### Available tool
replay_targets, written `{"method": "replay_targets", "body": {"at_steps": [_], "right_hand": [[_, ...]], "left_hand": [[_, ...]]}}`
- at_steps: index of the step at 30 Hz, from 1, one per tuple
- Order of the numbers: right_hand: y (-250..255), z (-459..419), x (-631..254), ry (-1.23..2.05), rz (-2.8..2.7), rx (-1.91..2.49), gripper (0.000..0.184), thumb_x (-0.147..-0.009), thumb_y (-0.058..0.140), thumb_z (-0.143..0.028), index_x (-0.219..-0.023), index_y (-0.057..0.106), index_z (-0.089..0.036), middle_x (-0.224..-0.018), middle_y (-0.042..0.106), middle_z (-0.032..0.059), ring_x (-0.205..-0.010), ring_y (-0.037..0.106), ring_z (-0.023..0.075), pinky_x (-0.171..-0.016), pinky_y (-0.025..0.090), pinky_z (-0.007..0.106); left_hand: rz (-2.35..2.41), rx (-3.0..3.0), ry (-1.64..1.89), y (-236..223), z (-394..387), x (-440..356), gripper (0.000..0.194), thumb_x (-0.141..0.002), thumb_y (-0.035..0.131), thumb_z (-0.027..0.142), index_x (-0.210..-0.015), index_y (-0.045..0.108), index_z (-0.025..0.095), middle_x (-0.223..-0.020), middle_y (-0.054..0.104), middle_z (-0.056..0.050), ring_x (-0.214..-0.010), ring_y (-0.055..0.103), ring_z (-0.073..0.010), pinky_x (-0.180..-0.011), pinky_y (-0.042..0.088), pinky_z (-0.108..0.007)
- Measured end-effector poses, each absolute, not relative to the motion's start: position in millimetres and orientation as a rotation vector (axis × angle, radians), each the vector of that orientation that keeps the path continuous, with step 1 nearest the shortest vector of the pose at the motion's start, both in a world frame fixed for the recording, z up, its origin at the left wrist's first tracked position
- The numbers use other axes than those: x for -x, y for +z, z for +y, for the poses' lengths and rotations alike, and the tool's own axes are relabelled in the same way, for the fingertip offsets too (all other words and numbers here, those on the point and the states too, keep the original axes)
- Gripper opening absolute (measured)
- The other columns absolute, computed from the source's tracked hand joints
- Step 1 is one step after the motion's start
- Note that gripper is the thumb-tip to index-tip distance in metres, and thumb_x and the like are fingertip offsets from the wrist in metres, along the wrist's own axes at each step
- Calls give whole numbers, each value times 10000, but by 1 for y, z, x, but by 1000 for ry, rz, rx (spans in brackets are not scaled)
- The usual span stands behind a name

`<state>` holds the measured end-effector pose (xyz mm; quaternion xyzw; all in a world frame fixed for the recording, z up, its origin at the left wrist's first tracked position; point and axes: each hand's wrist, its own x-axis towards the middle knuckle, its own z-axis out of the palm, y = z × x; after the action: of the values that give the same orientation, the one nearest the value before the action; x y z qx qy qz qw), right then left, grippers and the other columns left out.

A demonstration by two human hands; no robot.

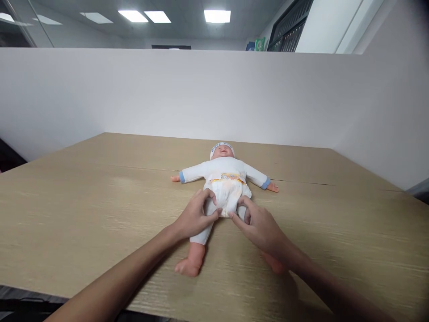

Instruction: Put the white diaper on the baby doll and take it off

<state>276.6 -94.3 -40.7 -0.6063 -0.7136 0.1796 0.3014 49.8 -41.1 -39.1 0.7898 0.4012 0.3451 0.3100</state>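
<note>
A baby doll [224, 172] in a white suit with blue cuffs and a white cap lies on its back on the wooden table [100, 201], arms spread, feet toward me. It wears a white diaper [227, 192] with a yellow printed waistband. My left hand [196, 214] grips the doll's thigh and the diaper's lower left edge, fingers curled round. My right hand [259, 226] pinches the diaper's lower right edge at the other thigh and covers most of that leg.
White partition walls [201, 94] stand behind and to the right of the table. The table's near edge [150, 308] runs just under my forearms. A seam crosses the tabletop behind the doll.
</note>
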Motion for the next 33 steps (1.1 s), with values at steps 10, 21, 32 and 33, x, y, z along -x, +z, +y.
{"method": "replay_targets", "body": {"at_steps": [10,21,32,33], "right_hand": [[-42,-91,-294,436,-1715,1565,251,-951,729,-485,-1020,655,-255,-921,831,1,-558,599,154,-608,418,291],[-35,-90,-295,577,-1814,1505,307,-983,671,-501,-896,805,-239,-833,789,-3,-646,600,168,-620,402,302],[-46,-90,-290,716,-1588,1539,393,-951,658,-591,-929,743,-208,-610,442,-55,-565,363,134,-538,255,278],[-45,-92,-289,665,-1593,1559,392,-955,662,-593,-910,744,-212,-606,436,-53,-567,362,137,-544,260,283]], "left_hand": [[994,-1666,1032,-53,-37,-51,493,-882,826,453,-1120,446,248,-1097,626,-16,-957,613,-177,-863,487,-323],[1105,-1855,816,-32,-43,-49,387,-958,726,580,-986,766,196,-1022,777,-47,-943,656,-242,-837,488,-357],[874,-1382,734,-23,-38,-43,511,-917,735,653,-1183,759,216,-1247,787,-115,-1119,719,-307,-1016,581,-475],[867,-1384,736,-23,-37,-43,513,-913,741,653,-1179,752,214,-1236,786,-117,-1109,721,-302,-1007,583,-471]]}}
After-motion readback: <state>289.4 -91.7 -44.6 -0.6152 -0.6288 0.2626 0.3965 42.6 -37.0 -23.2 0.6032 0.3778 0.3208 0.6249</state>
